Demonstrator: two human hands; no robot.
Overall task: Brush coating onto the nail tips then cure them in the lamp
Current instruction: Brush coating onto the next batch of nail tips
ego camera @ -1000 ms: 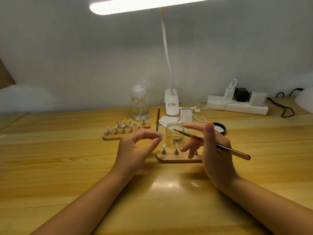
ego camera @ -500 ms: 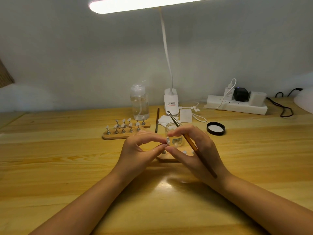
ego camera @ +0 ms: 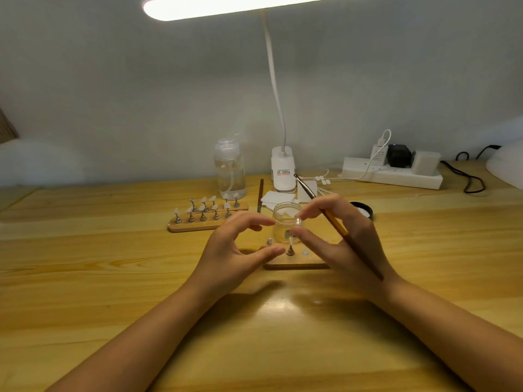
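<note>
Brush [ego camera: 335, 222] clamped in the right hand [ego camera: 331, 250], shaft slanting across the fingers: working end up and away to the left, past the jar [ego camera: 285, 215], butt end down toward the wrist. Bristles aimed well off the work, then. Thumb and forefinger of that same hand pinched close together just above the peg [ego camera: 290, 251] on the near holder [ego camera: 297, 264]. Something small and clear between them, probably a nail tip; too tiny to say for sure.

Left hand [ego camera: 235, 253] just beside, on the other side of the peg, curved into a loose C, thumb and forefinger apart, nothing between them. Both hands near, right one plainly closer and directly over the peg.

Key relation: peg upright, straight below the right fingertips [ego camera: 297, 232], so a short drop down to seat or lift whatever sits in that pinch. By the look of it, handling rather than brushing right now; brush would need swinging round, tip down toward the jar, before any coating goes on.

Far holder [ego camera: 198, 225] behind and left, rows of tips [ego camera: 203, 206] standing on pegs, well apart from both hands. White dome [ego camera: 508, 162] at the right edge, possibly the curing lamp, mostly out of shot.
</note>
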